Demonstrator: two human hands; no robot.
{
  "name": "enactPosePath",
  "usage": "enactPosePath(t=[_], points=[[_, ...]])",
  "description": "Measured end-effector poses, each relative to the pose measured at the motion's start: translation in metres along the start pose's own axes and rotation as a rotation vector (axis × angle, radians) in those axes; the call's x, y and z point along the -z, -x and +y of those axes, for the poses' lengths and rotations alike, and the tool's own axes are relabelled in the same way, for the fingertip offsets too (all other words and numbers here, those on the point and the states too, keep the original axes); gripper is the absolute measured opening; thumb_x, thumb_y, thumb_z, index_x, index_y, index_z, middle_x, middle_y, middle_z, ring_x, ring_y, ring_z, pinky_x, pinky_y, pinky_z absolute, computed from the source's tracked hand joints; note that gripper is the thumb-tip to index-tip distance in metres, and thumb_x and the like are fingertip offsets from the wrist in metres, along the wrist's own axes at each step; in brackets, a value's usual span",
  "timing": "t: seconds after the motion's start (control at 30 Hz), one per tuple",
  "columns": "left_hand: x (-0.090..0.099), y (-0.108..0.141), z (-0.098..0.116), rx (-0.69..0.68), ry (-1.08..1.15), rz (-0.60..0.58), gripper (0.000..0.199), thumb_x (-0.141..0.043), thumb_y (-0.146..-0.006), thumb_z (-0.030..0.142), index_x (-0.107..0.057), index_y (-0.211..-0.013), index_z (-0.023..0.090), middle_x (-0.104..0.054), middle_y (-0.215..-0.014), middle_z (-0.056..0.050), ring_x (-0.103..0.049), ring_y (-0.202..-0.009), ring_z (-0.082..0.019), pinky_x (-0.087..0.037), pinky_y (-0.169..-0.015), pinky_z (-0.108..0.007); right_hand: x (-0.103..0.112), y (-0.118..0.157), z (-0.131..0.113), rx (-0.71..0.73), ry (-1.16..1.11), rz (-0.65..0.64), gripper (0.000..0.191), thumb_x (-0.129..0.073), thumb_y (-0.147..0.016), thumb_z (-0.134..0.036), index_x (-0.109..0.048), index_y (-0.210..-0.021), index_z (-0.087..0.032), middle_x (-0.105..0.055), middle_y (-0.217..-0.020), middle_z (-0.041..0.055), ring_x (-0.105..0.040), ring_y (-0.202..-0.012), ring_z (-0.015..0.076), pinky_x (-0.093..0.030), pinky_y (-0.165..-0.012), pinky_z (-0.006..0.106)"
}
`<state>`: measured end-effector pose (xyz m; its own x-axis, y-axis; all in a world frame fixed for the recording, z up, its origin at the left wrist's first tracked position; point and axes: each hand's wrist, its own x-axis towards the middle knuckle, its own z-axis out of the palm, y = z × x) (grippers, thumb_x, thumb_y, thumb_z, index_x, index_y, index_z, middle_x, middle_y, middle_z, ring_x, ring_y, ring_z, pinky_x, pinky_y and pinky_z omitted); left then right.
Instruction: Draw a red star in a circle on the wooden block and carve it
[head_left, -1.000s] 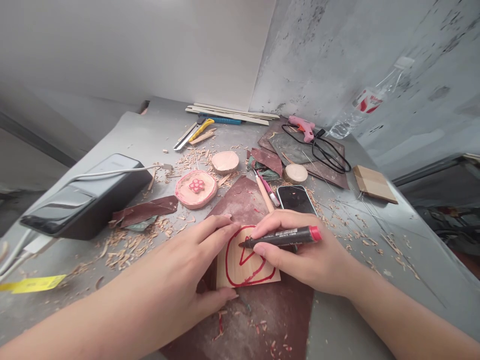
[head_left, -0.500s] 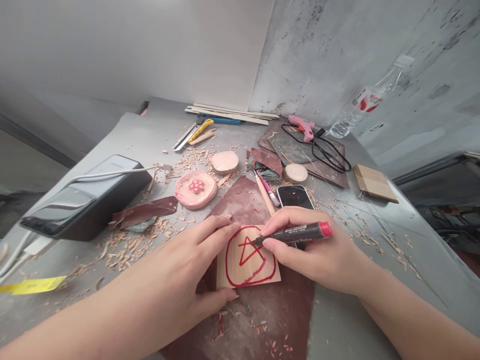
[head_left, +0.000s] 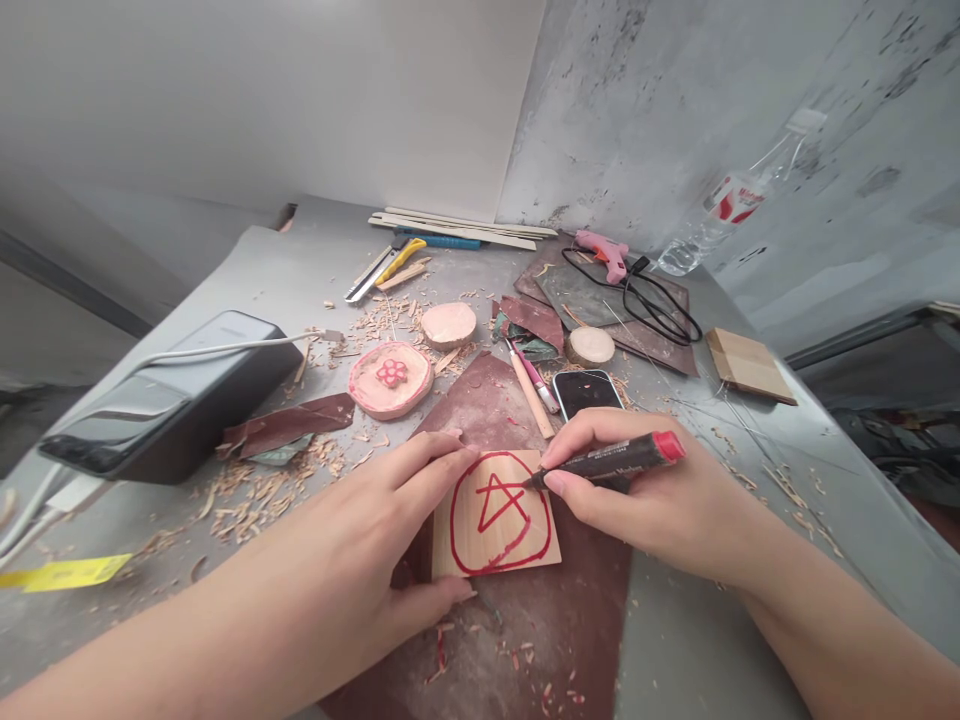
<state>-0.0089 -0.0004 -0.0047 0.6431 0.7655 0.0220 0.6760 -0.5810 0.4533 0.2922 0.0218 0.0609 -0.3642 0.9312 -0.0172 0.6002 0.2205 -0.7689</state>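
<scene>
We record one grey table (head_left: 686, 650). Upon it, one brown sheet (head_left: 562, 630). Our left hand (head_left: 412, 510) and right hand (head_left: 660, 520), each closed in a grip. One wooden square (head_left: 480, 545), over the sheet, clasped between left thumb and fingers. One black marker (head_left: 611, 468), red-ended, pinched in the right hand, tip by the drawing. One red ring (head_left: 451, 520), enclosing a star-like figure (head_left: 501, 487). Loose shavings (head_left: 240, 515), scattered.
</scene>
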Motion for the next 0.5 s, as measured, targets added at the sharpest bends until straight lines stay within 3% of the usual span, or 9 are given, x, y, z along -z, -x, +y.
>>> enactPosePath(t=[0.5], points=[[-0.0007, -0.0042, 0.0003, -0.006, 0.002, 0.002, 0.080, -0.078, -0.103, 0.050, -0.050, -0.175, 0.030, -0.060, -0.178, -0.014, -0.081, -0.135, -0.040, -0.069, -0.115, -0.051, -0.0001, 0.0001, 0.0009, 0.008, -0.040, -0.021, 0.011, -0.080, -0.091, -0.019, -0.084, -0.091, -0.030, -0.083, -0.081, -0.0040, -0.073, -0.069, 0.0170, -0.053, -0.061, 0.029]])
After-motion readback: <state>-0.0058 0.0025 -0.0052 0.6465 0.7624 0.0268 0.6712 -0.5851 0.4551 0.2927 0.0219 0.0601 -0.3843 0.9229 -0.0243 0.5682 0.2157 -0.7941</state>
